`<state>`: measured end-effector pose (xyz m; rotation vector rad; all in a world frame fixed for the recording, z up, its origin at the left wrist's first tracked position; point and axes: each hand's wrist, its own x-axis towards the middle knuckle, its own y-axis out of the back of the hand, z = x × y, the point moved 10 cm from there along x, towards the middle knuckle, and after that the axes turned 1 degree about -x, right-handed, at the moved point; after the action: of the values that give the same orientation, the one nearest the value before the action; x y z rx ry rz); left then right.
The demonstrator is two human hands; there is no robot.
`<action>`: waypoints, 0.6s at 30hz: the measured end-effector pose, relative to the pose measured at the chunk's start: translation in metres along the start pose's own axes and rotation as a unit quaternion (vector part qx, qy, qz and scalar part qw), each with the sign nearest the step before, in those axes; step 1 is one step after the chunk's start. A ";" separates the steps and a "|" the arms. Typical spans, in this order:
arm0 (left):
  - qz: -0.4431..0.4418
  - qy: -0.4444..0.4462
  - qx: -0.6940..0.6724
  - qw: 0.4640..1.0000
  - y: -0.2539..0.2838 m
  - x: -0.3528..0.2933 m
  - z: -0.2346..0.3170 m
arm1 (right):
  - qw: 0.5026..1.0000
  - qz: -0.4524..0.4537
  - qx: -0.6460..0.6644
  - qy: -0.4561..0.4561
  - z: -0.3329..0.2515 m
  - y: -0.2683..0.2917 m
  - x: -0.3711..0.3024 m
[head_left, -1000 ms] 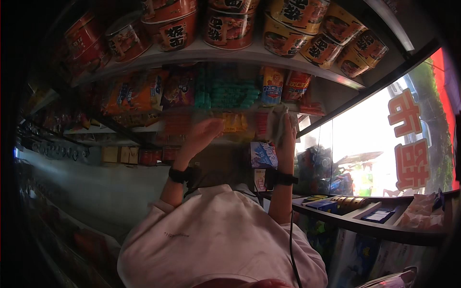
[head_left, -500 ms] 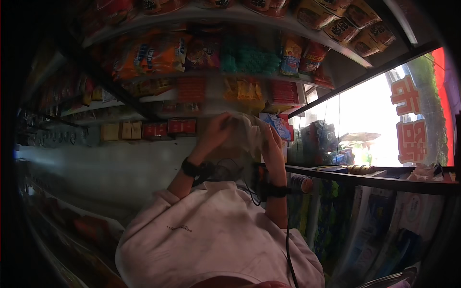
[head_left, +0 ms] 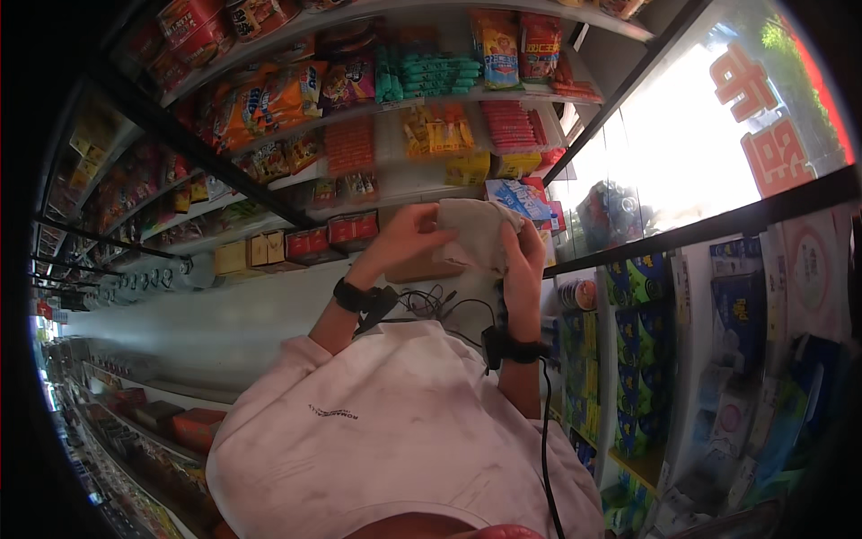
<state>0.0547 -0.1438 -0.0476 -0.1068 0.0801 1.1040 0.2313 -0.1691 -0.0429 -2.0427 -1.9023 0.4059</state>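
Both hands are raised in front of me at a shop shelf. My left hand (head_left: 402, 241) and my right hand (head_left: 523, 266) together grip a crumpled grey-beige cloth (head_left: 474, 232), one hand on each side of it. Each wrist wears a black band with a thin black cable trailing toward my light pink shirt (head_left: 395, 440). Just behind the cloth lies a blue and white snack packet (head_left: 519, 198) on the shelf.
Shelves of snack bags, red packets and cans (head_left: 359, 117) rise ahead and to the left. A black shelf rail (head_left: 700, 229) runs to the right under a bright window. An aisle floor (head_left: 197, 314) stretches left, with lower shelves (head_left: 682, 359) of blue and green packs at right.
The view has tilted down: the top shelf of red bowls has slid out of sight. My hands came lower and closer together, and the cloth between them shows clearly now.
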 end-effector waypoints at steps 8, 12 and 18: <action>0.036 0.016 -0.014 0.999 -0.034 -0.035 0.000 | 0.993 -0.007 -0.114 0.007 -0.002 0.014 -0.061; -0.005 0.001 0.084 0.996 -0.052 -0.047 0.005 | 0.991 -0.054 -0.010 -0.120 0.048 0.025 -0.059; -0.030 0.003 -0.015 0.999 -0.051 -0.062 0.010 | 0.991 -0.028 0.037 -0.123 0.022 0.014 -0.072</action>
<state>0.0724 -0.2197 -0.0278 -0.1384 0.0645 1.0456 0.2291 -0.2409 -0.0695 -1.9621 -2.0455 0.7329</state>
